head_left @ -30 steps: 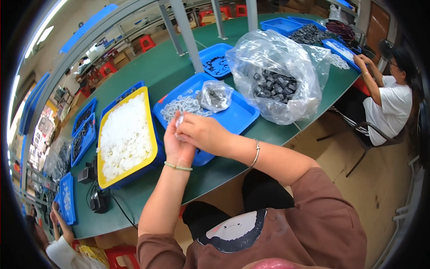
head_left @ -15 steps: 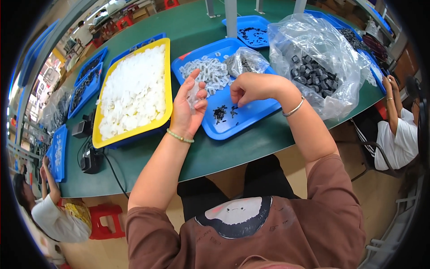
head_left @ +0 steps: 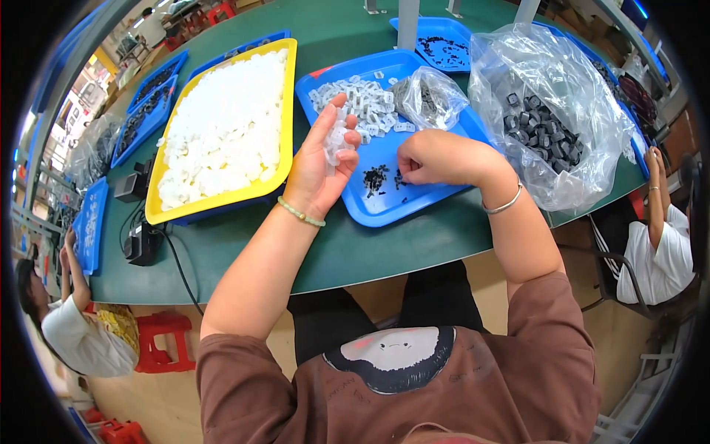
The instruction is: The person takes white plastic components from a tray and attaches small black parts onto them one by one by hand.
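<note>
My left hand [head_left: 323,159] is turned palm up, its fingers curled round several translucent white plastic pieces [head_left: 338,140]. It hovers over the left side of a blue tray [head_left: 384,213]. In that tray my right hand [head_left: 436,157] reaches down beside small black parts [head_left: 376,180], thumb and fingers pinched together. Whatever sits between those fingertips is hidden or too small to name. Behind both hands lie a heap of clear plastic pieces [head_left: 362,103] and a small clear bag [head_left: 425,96] of dark grey parts, both in the same tray.
A yellow tray [head_left: 291,111] heaped with white pieces stands left. To the right, a large clear bag [head_left: 562,111] holds black blocks. Another blue tray [head_left: 444,44] lies beyond a metal post [head_left: 407,26]. Black adapters with a cable [head_left: 142,244] sit front left. Co-workers sit at both sides.
The whole view has shifted a little. My right hand has stayed low over the small black parts, fingers still pinched; my left hand still holds the white pieces.
</note>
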Tool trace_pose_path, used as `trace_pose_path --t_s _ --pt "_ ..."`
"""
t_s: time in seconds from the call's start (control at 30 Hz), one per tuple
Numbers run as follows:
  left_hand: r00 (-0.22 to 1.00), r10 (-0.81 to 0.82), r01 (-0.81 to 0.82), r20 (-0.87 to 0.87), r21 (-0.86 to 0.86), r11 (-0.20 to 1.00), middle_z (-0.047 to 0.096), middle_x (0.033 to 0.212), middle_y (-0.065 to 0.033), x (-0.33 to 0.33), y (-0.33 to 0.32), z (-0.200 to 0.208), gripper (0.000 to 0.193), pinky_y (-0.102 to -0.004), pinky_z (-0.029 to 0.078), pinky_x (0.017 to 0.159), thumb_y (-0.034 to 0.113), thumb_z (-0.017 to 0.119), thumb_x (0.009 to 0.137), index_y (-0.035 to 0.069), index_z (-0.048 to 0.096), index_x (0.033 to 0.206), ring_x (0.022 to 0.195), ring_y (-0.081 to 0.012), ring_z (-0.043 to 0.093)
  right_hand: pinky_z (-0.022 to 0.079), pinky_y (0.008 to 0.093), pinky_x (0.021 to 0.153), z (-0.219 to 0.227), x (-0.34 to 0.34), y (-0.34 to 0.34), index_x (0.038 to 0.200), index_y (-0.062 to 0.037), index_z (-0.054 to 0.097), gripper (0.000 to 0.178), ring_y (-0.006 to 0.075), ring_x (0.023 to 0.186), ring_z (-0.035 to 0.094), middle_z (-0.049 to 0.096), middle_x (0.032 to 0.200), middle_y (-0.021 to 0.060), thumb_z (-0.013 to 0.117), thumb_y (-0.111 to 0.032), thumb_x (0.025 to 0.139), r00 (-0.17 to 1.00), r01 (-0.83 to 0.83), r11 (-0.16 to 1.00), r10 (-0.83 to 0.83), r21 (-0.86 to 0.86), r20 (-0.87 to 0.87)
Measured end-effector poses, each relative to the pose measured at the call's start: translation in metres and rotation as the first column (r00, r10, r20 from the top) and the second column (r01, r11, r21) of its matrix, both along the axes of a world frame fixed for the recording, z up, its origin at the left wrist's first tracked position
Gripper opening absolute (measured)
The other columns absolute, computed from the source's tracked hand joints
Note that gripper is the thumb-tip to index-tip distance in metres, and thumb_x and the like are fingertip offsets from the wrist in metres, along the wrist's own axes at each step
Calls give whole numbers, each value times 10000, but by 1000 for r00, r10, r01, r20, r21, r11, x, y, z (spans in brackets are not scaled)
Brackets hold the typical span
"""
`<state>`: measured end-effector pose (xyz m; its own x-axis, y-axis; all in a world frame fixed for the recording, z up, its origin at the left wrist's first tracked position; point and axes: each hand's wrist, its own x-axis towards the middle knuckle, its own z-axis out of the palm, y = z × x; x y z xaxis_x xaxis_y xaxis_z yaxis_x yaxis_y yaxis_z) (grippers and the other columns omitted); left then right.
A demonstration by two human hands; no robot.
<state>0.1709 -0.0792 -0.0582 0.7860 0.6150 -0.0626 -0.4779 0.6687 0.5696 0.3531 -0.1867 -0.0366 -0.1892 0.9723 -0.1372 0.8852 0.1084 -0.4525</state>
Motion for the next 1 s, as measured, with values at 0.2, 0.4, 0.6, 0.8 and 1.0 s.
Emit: trace_pose_path --t_s 0.2,0.4,0.6,0.8,1.0 --pt "998 -43 49 -43 153 987 525 944 -16 0 -3 1 395 -167 343 487 288 532 960 68 469 1282 723 -62 487 471 340 615 2 0 0 775 2 610 77 245 640 596 616 696 119 618 -67 743 1000 -16 994 15 105 13" --pt "987 19 18 -160 226 974 549 952 -28 1 -7 4 406 -173 352 504 256 542 955 36 477 1289 725 -65 488 456 289 603 7 -4 6 913 9 617 144 170 631 542 577 696 92 586 -5 773 957 189 930 -102 317 -272" --pt "982 68 -18 -174 271 962 579 968 -30 2 -13 10 355 -173 367 538 216 565 944 45 531 1254 720 -61 492 483 236 651 6 -13 14 940 14 620 96 82 737 594 641 809 32 606 -39 861 749 451 758 -35 471 -661" --pt "981 89 -14 -172 395 919 620 979 -35 4 -16 4 308 -171 378 533 187 562 943 51 527 1217 709 -48 505 504 215 714 -1 -21 16 982 15 610 107 76 822 613 643 887 26 618 -38 889 561 435 834 43 339 -826" --pt "968 161 -80 -191 372 925 620 987 -24 5 -19 1 180 -179 375 545 202 578 935 68 580 1056 730 -52 509 507 214 733 -4 -33 18 963 3 610 91 70 833 604 636 901 23 629 -32 880 535 505 784 44 361 -844"
